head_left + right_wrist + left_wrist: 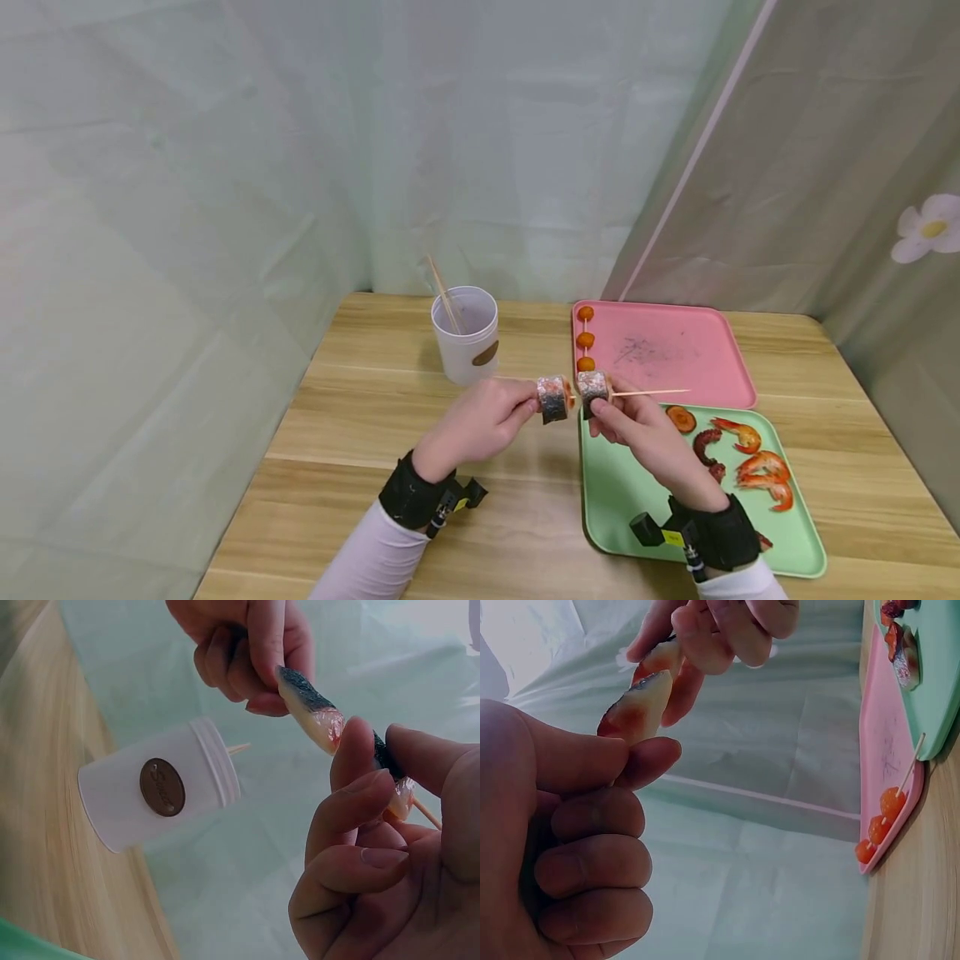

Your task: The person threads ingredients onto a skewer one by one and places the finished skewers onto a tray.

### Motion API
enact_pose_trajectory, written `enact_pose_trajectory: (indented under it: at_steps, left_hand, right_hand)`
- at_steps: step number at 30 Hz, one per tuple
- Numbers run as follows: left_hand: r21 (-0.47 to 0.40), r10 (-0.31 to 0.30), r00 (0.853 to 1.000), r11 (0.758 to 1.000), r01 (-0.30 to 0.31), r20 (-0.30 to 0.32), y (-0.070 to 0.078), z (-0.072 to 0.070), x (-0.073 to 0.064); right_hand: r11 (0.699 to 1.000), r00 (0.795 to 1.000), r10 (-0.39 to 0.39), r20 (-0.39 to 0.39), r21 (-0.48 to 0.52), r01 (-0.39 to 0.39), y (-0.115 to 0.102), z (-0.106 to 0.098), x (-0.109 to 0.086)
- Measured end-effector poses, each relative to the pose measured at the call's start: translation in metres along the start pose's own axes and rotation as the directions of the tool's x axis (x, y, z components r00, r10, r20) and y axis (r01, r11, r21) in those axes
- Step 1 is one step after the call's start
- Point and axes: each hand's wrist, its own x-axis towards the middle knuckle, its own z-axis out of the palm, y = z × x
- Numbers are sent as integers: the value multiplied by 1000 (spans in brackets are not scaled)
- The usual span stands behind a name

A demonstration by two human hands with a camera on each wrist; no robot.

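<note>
**Held Up in the Air, Side by Side**

The left hand [480,417] pinches one fish piece [552,399] by its edge, between thumb and finger. The other fingers are curled in, out of the way. This seems to leave most of the piece poking out and easy to get at. The right hand [648,429] pinches a second fish piece [592,385], and a thin stick [656,392] comes out of it on the side away from the left hand. Holding right by the stick probably helps it not to wobble. A tiny bit of stick shows between the two pieces, which are just beside each other. I cannot tell if it goes into the left hand's piece.

Both hands are above the worktop [337,433], maybe so the stick does not bump anything.

Just past the left hand is a white cup [453,358]. It holds spare sticks [439,279] standing up, so they are easy to grab. Under the right hand is a green tray [622,500], with shrimp [763,464] and a curly tentacle [702,440] lying loose, near to reach. Past the right hand, a pink tray [675,333] carries orange balls [586,340] on a stick, by its edge, perhaps to save room.
</note>
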Motion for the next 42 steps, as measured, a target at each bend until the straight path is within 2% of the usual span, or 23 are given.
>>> enact_pose_trajectory:
  at_steps: [9, 20, 32, 37, 42]
  left_hand:
    - [17, -7, 1000, 1000, 7, -14, -2, -5, -1]
    - [19, -21, 999, 1000, 22, -43, -3, -10, -1]
    - [49, 0, 999, 999, 2, -44, -4, -7, -1]
    - [44, -9, 1000, 999, 10, -25, -3, -3, 0]
    - [33, -17, 999, 999, 19, -46, -4, -2, -2]
  right_hand:
    - [1000, 1000, -18, 7, -12, 18, 1, 0, -1]
    - [999, 999, 28, -35, -16, -29, 3, -2, 0]
    - [1000, 1000, -5, -18, -8, 5, 3, 1, -1]
    - [1000, 1000, 10, 2, -8, -10, 4, 3, -1]
    - [1000, 1000, 25, -18, 1, -25, 4, 4, -1]
